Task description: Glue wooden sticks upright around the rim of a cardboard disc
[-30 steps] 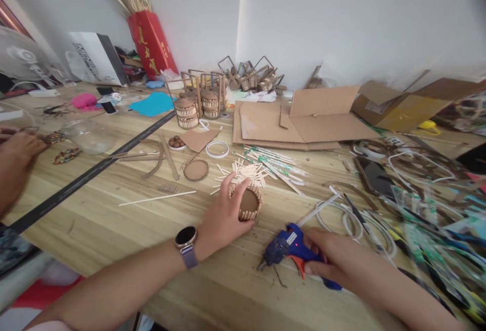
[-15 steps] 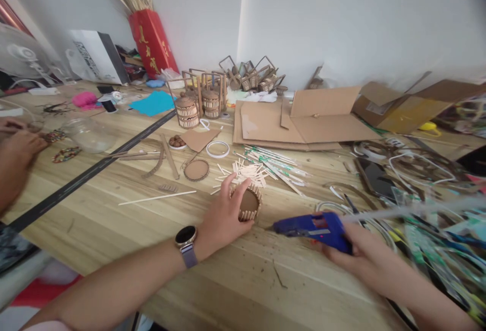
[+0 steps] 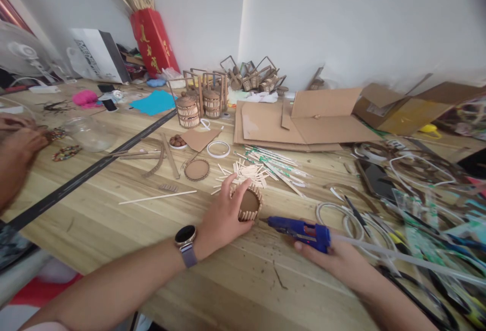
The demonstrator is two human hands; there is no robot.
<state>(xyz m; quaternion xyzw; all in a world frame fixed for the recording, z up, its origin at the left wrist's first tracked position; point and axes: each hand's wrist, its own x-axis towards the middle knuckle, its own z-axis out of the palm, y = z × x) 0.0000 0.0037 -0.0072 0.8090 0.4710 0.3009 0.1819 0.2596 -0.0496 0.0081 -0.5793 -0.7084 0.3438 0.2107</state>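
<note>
My left hand (image 3: 227, 214), with a watch on its wrist, curls around the near left side of a small round basket base (image 3: 250, 203). Short wooden sticks stand around the rim of this brown disc. In my right hand (image 3: 334, 257) is a blue hot glue gun (image 3: 301, 231) with a long glue stick out of its back. The gun's nozzle points left, close to the basket's lower right edge; whether it touches cannot be made out. Just behind the basket lies a pile of short cut sticks (image 3: 248, 171).
Cardboard sheets (image 3: 273, 123) lie behind the sticks. Finished small baskets (image 3: 188, 111) stand at the back. A cardboard disc (image 3: 197, 169) and a long thin stick (image 3: 157, 197) lie to the left. Cables, a phone (image 3: 375, 178) and plastic wrap crowd the right. Another person's hands (image 3: 23, 141) are far left.
My right hand has brought the glue gun left, closer to the basket base, and its glue stick now slants down to the right. My left hand has stayed on the base.
</note>
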